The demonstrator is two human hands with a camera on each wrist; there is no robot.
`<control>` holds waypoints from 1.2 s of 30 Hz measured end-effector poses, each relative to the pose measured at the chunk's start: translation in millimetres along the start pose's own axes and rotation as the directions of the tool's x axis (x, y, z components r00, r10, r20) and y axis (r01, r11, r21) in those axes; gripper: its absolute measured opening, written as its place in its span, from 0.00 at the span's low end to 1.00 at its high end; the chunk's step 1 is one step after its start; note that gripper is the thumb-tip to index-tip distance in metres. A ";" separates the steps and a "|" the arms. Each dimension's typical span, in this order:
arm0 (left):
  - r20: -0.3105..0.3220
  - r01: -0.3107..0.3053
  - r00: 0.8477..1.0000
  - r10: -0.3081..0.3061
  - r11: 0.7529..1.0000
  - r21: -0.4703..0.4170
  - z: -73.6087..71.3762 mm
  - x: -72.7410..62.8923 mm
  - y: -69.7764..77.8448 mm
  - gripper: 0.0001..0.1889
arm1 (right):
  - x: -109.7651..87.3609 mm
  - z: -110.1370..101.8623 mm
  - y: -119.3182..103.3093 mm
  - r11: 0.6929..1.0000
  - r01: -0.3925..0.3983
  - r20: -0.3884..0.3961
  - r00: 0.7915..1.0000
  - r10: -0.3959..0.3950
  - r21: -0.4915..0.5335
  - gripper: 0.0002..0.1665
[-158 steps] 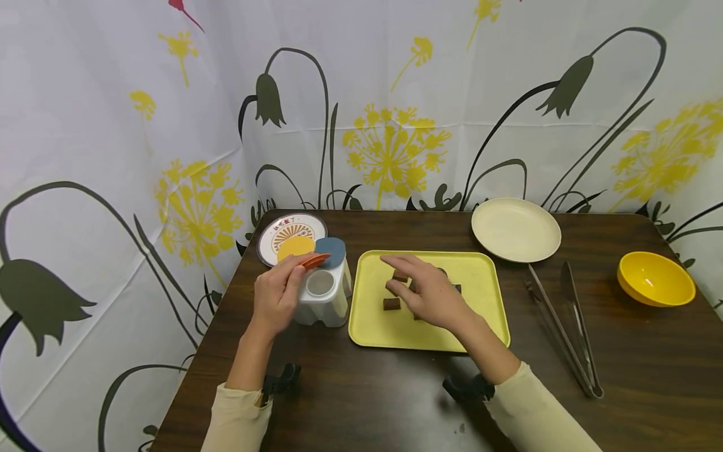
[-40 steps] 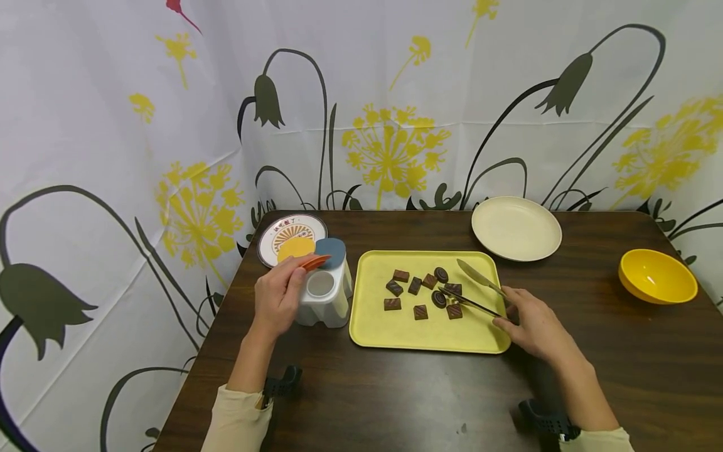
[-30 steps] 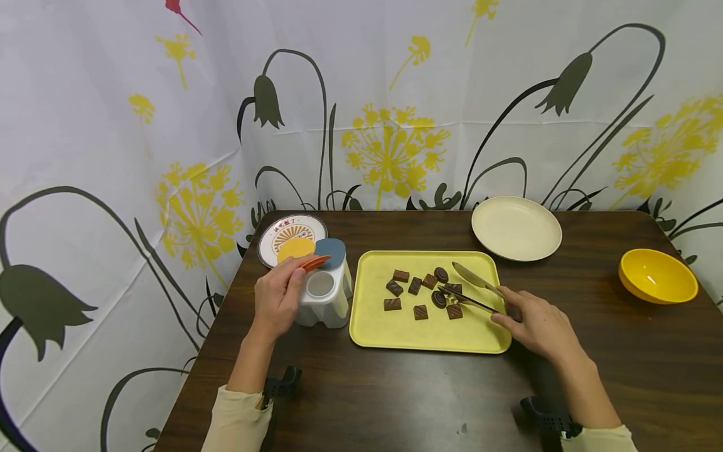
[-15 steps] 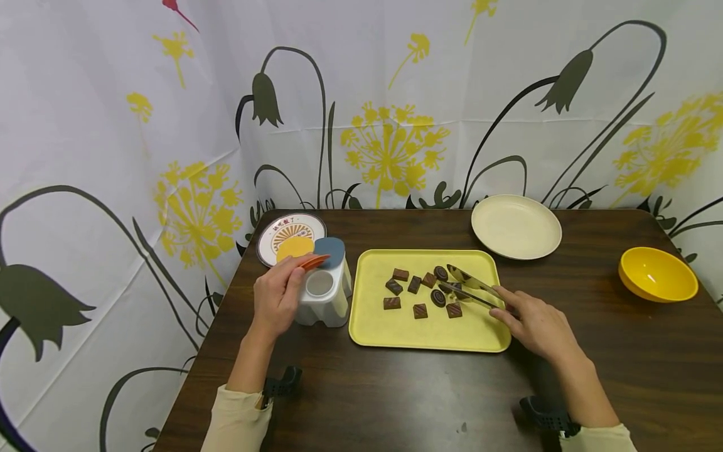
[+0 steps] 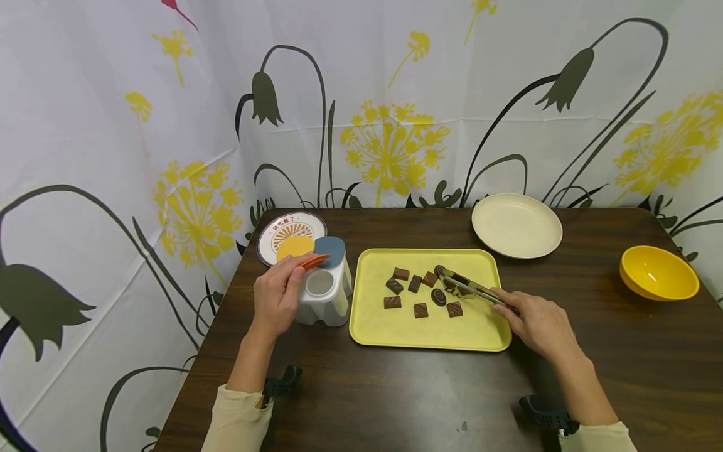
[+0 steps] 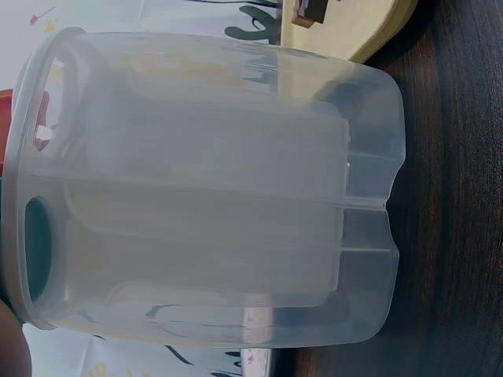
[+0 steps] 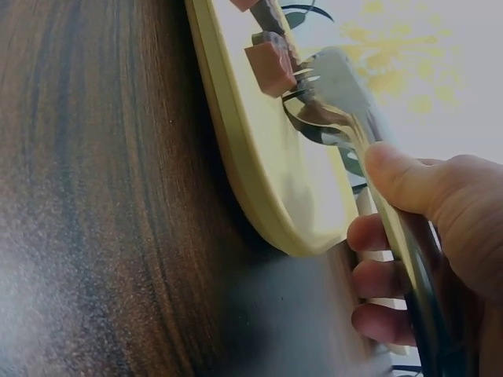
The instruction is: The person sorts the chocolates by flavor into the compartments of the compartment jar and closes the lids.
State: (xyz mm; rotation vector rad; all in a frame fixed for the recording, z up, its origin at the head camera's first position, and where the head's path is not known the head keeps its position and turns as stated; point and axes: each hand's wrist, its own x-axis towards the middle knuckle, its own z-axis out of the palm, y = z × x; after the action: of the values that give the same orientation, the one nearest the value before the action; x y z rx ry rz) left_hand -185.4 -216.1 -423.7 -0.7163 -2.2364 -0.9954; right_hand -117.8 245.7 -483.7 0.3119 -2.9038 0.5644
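Observation:
My left hand (image 5: 277, 295) holds up an orange lid (image 5: 314, 262) over a translucent container (image 5: 333, 307) with several lidded compartments. The round opening below that lid is uncovered; blue (image 5: 331, 250) and yellow (image 5: 295, 246) lids lie over others. My right hand (image 5: 539, 323) grips metal tongs (image 5: 477, 289), their arms now close together. Their tips lie over the right side of the yellow tray (image 5: 373, 329), at the dark chocolates there, partly covering them. In the right wrist view, the fork-shaped and spoon-shaped tips (image 7: 318, 102) are right beside a chocolate (image 7: 271, 67). Several other chocolates (image 5: 420, 310) are scattered on the tray.
A patterned plate (image 5: 268, 242) lies behind the container at the back left. At the back right is a cream plate (image 5: 516, 226), and a yellow bowl (image 5: 658, 273) stands at the far right. A floral cloth (image 5: 395, 63) hangs behind the dark wooden table (image 5: 395, 402).
The right hand has gone from over the tray to the tongs, taken them up and brought them over the chocolates. In the last second their arms have drawn together. The left hand stays put.

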 end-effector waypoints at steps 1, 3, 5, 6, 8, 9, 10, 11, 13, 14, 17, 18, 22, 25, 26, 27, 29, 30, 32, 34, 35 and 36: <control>0.002 0.001 1.000 -0.001 1.000 0.001 -0.1 0.1 0.3 0.16 | 0.1 0.3 0.1 1.000 0.002 -0.003 1.000 -0.002 -0.004 0.24; 0.009 0.009 1.000 -0.009 1.000 0.000 -0.5 0.2 0.8 0.16 | 0.1 0.8 0.4 1.000 0.006 -0.010 1.000 -0.006 -0.009 0.24; 0.013 0.012 1.000 -0.012 1.000 0.001 -0.7 0.3 1.3 0.16 | -0.1 1.6 0.8 1.000 0.007 -0.017 1.000 -0.007 -0.008 0.24; 0.013 0.012 1.000 -0.012 1.000 0.002 -0.9 0.3 1.7 0.16 | -0.3 2.0 1.0 1.000 0.007 -0.019 1.000 -0.007 -0.006 0.24; 0.013 0.011 1.000 -0.011 1.000 0.001 -0.8 0.4 2.1 0.16 | -0.7 2.7 1.5 1.000 0.003 -0.022 1.000 -0.002 0.001 0.24; 0.013 0.010 1.000 -0.010 1.000 0.001 -0.7 0.4 2.2 0.16 | -1.0 2.7 1.7 1.000 0.000 -0.023 1.000 0.000 0.004 0.24; 0.012 0.007 1.000 -0.007 1.000 0.001 -0.5 0.4 2.2 0.16 | -1.2 2.8 1.7 1.000 -0.003 -0.023 1.000 0.003 0.007 0.24; 0.012 0.006 1.000 -0.007 1.000 0.001 -0.4 0.4 2.2 0.16 | -1.3 2.9 1.7 1.000 -0.005 -0.022 1.000 0.005 0.009 0.24; 0.011 0.006 1.000 -0.006 1.000 0.000 -0.2 0.2 2.0 0.16 | -1.3 2.7 1.4 1.000 -0.007 -0.023 1.000 0.007 0.009 0.24; 0.012 0.007 1.000 -0.007 1.000 -0.001 -0.2 0.2 1.9 0.16 | -1.3 2.3 1.1 1.000 -0.008 -0.024 1.000 0.008 0.009 0.24; 0.014 0.010 1.000 -0.010 1.000 -0.005 -0.2 0.1 1.5 0.16 | -0.9 0.8 -0.3 1.000 -0.004 -0.028 1.000 0.005 0.010 0.24; 0.013 0.009 1.000 -0.009 1.000 -0.005 0.1 0.1 1.3 0.16 | -0.7 0.2 -0.9 1.000 -0.002 -0.031 1.000 0.003 0.012 0.24; 0.008 0.004 1.000 -0.004 1.000 -0.007 0.3 -0.1 0.7 0.16 | 0.3 -2.0 -3.9 1.000 0.019 -0.061 0.998 -0.018 0.015 0.24; 0.000 -0.001 1.000 0.001 1.000 -0.006 0.9 0.0 0.1 0.16 | 1.1 -3.2 -5.3 0.999 0.051 -0.099 0.994 -0.049 0.012 0.23; -0.003 -0.003 1.000 0.003 1.000 -0.005 1.1 0.0 -0.2 0.16 | 1.5 -3.6 -5.6 0.998 0.061 -0.108 0.992 -0.059 0.009 0.23; -0.006 -0.004 1.000 0.004 1.000 -0.004 1.2 0.0 -0.4 0.16 | 1.9 -3.9 -5.8 0.998 0.068 -0.113 0.991 -0.067 0.008 0.23; -0.012 -0.009 1.000 0.009 1.000 -0.003 1.6 0.2 -0.3 0.16 | 2.5 -4.5 -6.0 0.997 0.074 -0.106 0.992 -0.073 0.007 0.22; -0.014 -0.012 1.000 0.012 1.000 -0.002 1.7 0.2 -0.2 0.16 | 2.6 -4.5 -5.9 0.997 0.070 -0.094 0.993 -0.070 0.006 0.22; -0.017 -0.016 1.000 0.016 1.000 0.000 1.9 0.3 0.1 0.16 | 2.6 -4.3 -5.4 0.998 0.055 -0.061 0.997 -0.055 0.004 0.23; -0.021 -0.017 1.000 0.017 1.000 0.002 2.1 0.2 0.4 0.16 | 2.1 -3.9 -4.8 0.999 0.042 -0.030 0.999 -0.042 0.004 0.23; -0.020 -0.015 1.000 0.015 1.000 0.004 2.1 0.2 0.5 0.16 | 1.9 -3.8 -4.5 0.999 0.035 -0.017 0.999 -0.035 0.003 0.23; -0.020 -0.014 1.000 0.014 1.000 0.005 2.0 0.2 0.4 0.16 | 1.8 -3.1 -4.1 1.000 0.029 -0.009 1.000 -0.029 0.001 0.23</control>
State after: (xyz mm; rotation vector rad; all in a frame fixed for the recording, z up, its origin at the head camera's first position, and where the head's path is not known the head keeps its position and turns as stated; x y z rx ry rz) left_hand -185.8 -214.2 -424.5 -0.7156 -2.2126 -0.9857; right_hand -118.1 242.9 -479.0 0.3505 -2.8858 0.5609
